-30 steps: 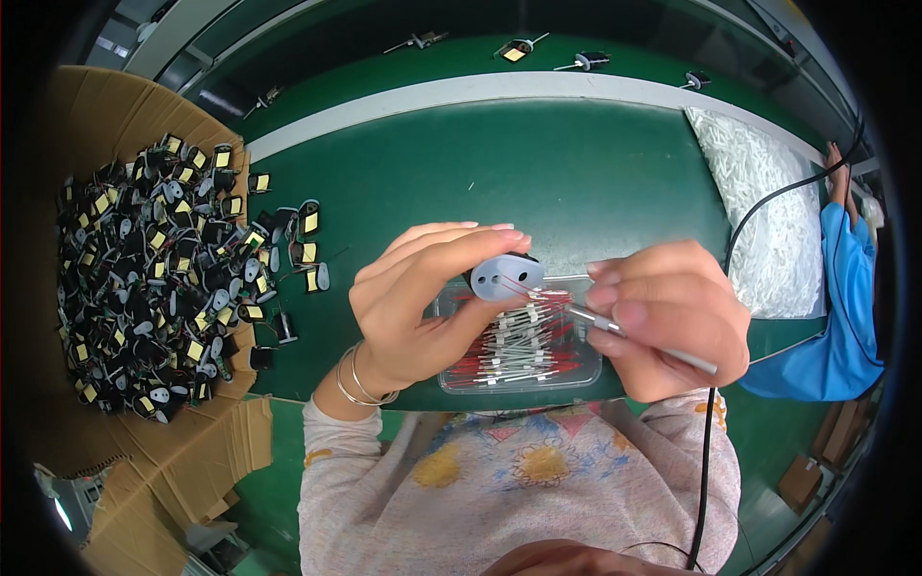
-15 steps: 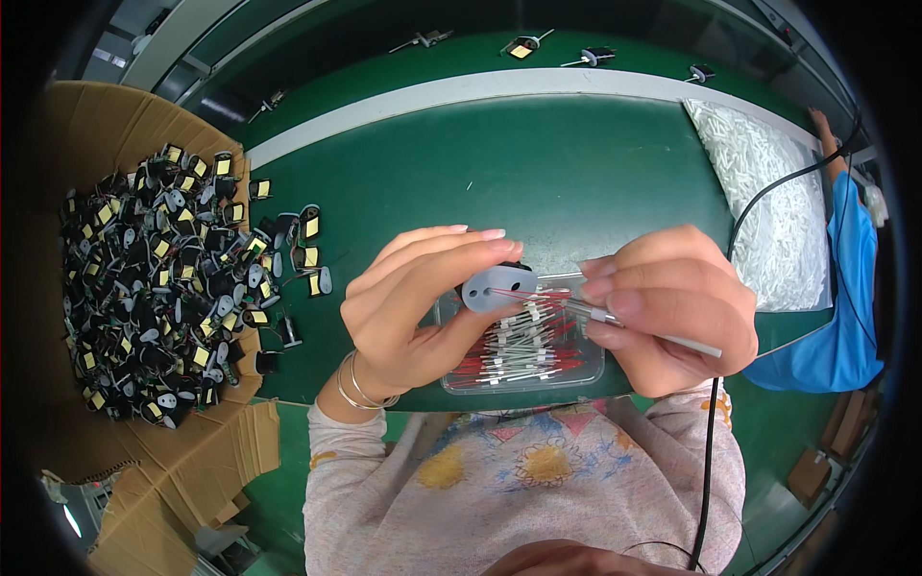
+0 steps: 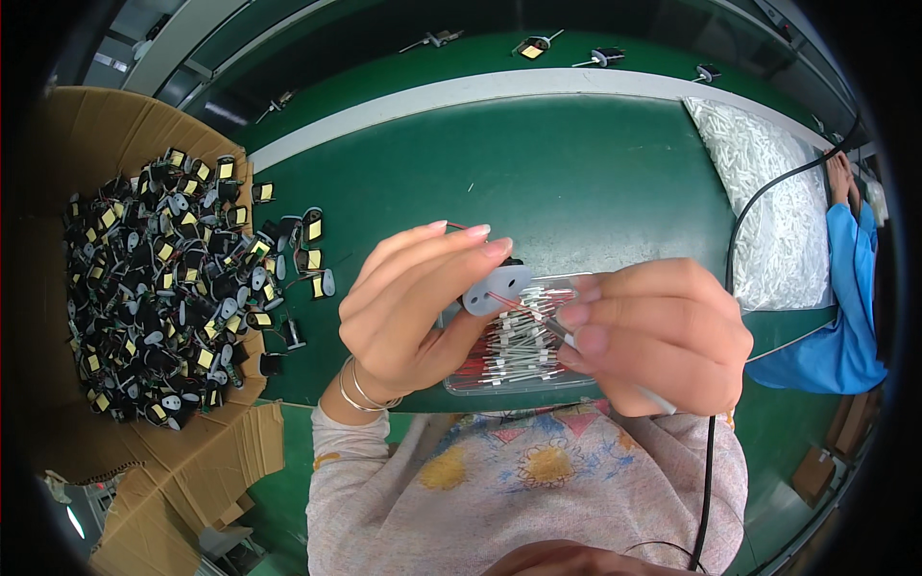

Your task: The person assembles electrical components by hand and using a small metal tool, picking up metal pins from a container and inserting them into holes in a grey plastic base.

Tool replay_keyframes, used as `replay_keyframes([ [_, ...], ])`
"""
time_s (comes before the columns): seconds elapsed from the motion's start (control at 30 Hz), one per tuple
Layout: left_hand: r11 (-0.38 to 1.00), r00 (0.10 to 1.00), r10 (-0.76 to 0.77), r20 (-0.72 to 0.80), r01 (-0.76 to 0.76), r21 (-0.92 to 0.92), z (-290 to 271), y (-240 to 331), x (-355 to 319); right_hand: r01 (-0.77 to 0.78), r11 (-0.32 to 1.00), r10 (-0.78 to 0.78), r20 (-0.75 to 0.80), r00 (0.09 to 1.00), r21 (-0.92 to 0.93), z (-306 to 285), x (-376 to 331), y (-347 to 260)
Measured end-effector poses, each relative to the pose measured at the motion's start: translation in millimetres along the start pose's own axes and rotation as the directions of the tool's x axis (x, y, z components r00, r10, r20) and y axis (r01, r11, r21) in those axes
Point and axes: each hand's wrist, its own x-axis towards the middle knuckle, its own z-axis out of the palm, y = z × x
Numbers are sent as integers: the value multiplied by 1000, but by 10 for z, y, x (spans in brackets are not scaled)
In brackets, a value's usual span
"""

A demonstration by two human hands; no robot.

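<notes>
left hand (image 3: 408,307) pinching grey round part (image 3: 495,288), right hand (image 3: 658,331) gripping thin tool (image 3: 562,328), clear tray (image 3: 567,382) of small wired components below, cardboard box (image 3: 86,134) full of black parts (image 3: 154,288), green bench (image 3: 576,182)

Disc (image 3: 496,288), centre frame: grey plastic, smooth, matt. Tray (image 3: 567,382), below it: clear glossy plastic, holding thin pins (image 3: 514,346) with a metallic sheen. Table (image 3: 576,182): green, smooth, matt. Box (image 3: 125,125), left: brown corrugated cardboard, rough torn edges. Parts (image 3: 144,288) inside: black plastic, yellow faces. Bag (image 3: 778,211), upper right: translucent plastic film, crinkled. Bangles (image 3: 360,392): shiny metal. Sleeve (image 3: 836,336), right edge: blue cloth.
</notes>
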Motion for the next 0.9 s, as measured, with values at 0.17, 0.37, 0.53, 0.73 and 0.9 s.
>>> replay_keyframes([
  [0.17,999,1000,9,-6,-9,44,-2,5,-7,90,994,-92,-28,995,-54,27,-9,4],
  [0.37,999,1000,19,-14,-18,44,11,-2,-5,81,994,-83,-18,996,-74,10,-2,5],
  [0.53,999,1000,26,-14,-25,43,10,-7,-2,80,995,-81,-11,997,-61,15,-8,19],
  [0.73,1000,1000,9,-6,-9,25,3,-5,-5,74,997,-72,50,996,-38,-55,24,-1],
  [0.9,1000,1000,-9,-15,10,17,-2,4,-6,66,998,-65,65,996,-15,-35,5,-15],
])
